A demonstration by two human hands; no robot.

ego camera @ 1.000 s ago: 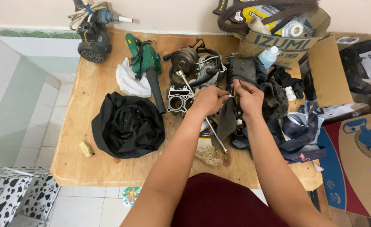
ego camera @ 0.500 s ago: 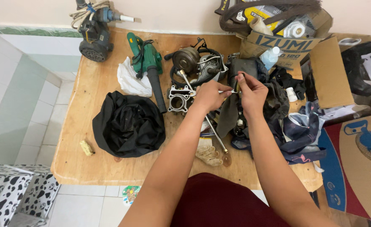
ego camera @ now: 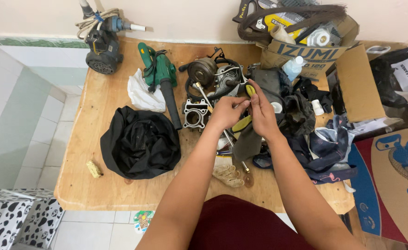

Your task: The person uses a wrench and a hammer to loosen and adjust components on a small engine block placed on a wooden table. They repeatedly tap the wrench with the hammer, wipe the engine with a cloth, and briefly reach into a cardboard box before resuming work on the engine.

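- Left hand (ego camera: 226, 112) and right hand (ego camera: 260, 112) meet mid-table (ego camera: 97, 185), both pinching a yellow-handled tool (ego camera: 242, 123).
- Black cloth bundle (ego camera: 140, 142) lies toward the left edge.

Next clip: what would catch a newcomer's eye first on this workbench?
The two hands meeting at mid-table: the left hand and right hand together pinch a small yellow-green tool above a grey rag. Just behind them sits a metal engine cylinder among motor parts. A crumpled black cloth fills the left of the wooden table, with a green blower behind it.
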